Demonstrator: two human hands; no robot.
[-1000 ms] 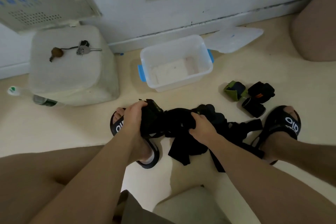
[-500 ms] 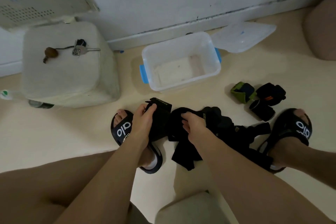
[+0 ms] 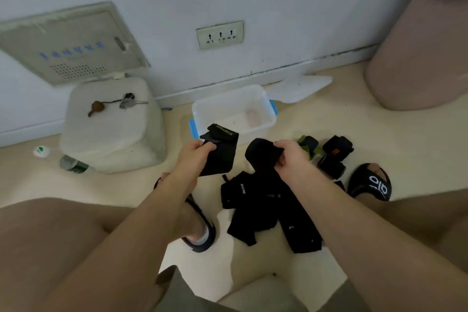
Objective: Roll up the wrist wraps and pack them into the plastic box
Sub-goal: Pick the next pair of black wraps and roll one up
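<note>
Both hands have come up off the floor since a moment ago — the left hand (image 3: 195, 153) now pinches the labelled end of a black wrist wrap (image 3: 219, 152) held in the air, and the right hand (image 3: 291, 157) grips the bunched end of a second wrap (image 3: 263, 153) that trails down into the loose black pile (image 3: 266, 205) on the floor. I judge the wraps are being separated for rolling. The plastic box (image 3: 268, 119) stands open near the wall with no wraps inside — its lid (image 3: 301, 87) lies behind it. Three rolled wraps (image 3: 331, 154) sit on the floor beside the right foot
</note>
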